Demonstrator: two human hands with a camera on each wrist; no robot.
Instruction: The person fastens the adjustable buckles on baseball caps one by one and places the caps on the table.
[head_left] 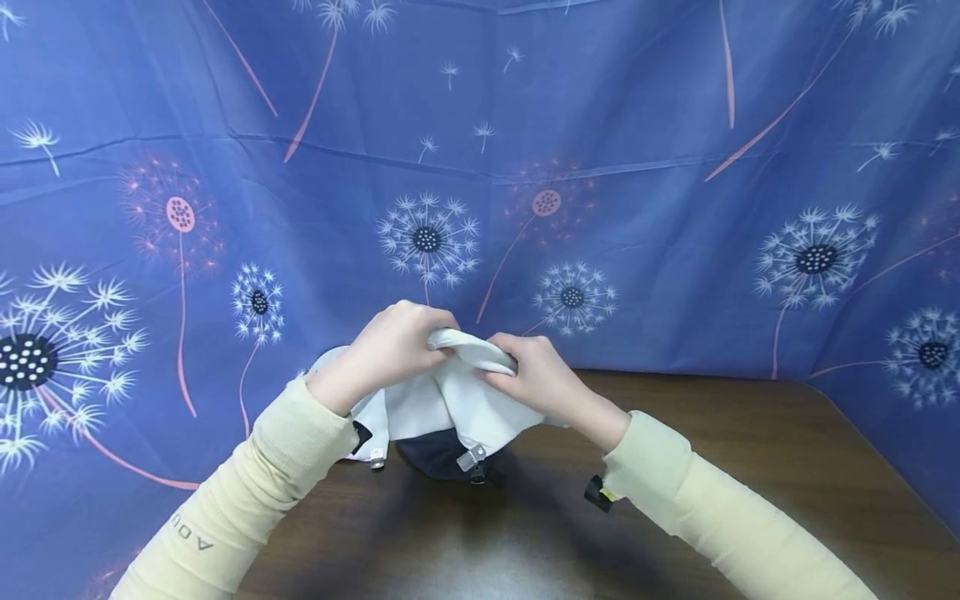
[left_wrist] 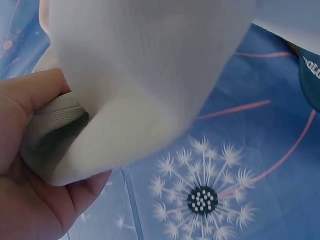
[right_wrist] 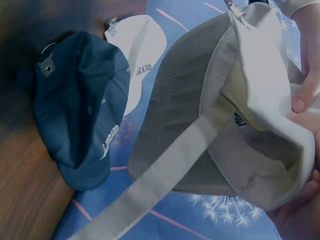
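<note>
A white cap (head_left: pixel 487 408) is held up between both hands, its curved brim edge toward the top. My left hand (head_left: pixel 397 346) grips that edge at its left end, and my right hand (head_left: pixel 543 375) pinches it at the right end. In the right wrist view the held cap's brim (right_wrist: pixel 172 105) shows a grey-green underside, with a loose strap (right_wrist: pixel 165 172) hanging across. A metal buckle (head_left: pixel 472 457) dangles from the cap in the head view. Some fingers are hidden behind the fabric.
On the brown wooden table (head_left: pixel 750 483), behind and below the held cap, sits a dark navy cap (right_wrist: pixel 80 95) with white lettering. Beside it lies another white cap (right_wrist: pixel 147 42). A blue dandelion-print cloth (head_left: pixel 660 208) hangs behind the table and along its sides.
</note>
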